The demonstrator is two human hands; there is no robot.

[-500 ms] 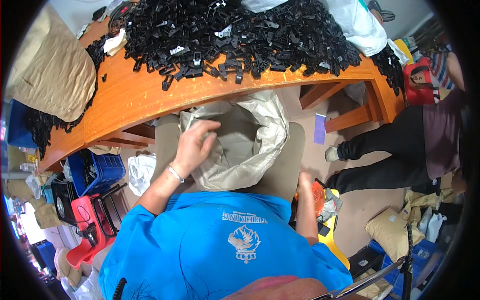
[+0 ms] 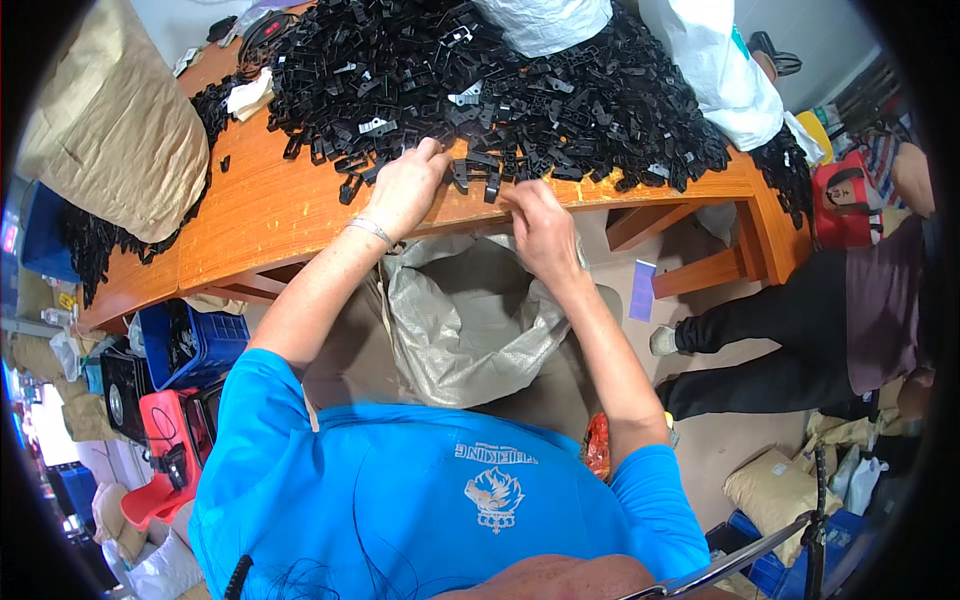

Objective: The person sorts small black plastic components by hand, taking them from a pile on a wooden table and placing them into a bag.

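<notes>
A large heap of small black plastic clips [image 2: 560, 110] covers the far part of the wooden table [image 2: 270, 215]. My left hand [image 2: 408, 188] is at the heap's near edge, its fingers curled together among the front clips; what they hold, if anything, is hidden. Close to the table's front edge is my right hand [image 2: 546, 232], thumb and fingers pinched just right of a loose clip [image 2: 492, 188]. Whatever is in that pinch is too small to make out. Below both hands an open whitish woven sack [image 2: 450, 365] rests on my lap, mouth upward.
A brown paper sack [image 2: 120, 130] stands at the table's left. White bags [image 2: 715, 80] lie at the back right. Below left are a blue crate [image 2: 195, 345] and a red chair [image 2: 170, 440]. To the right stands a person in black trousers [image 2: 760, 330], beside a table leg.
Both hands have moved forward to the heap's near edge: the left from over the sack, the right from beside my right thigh. The table and sack now appear slightly lower in view.
</notes>
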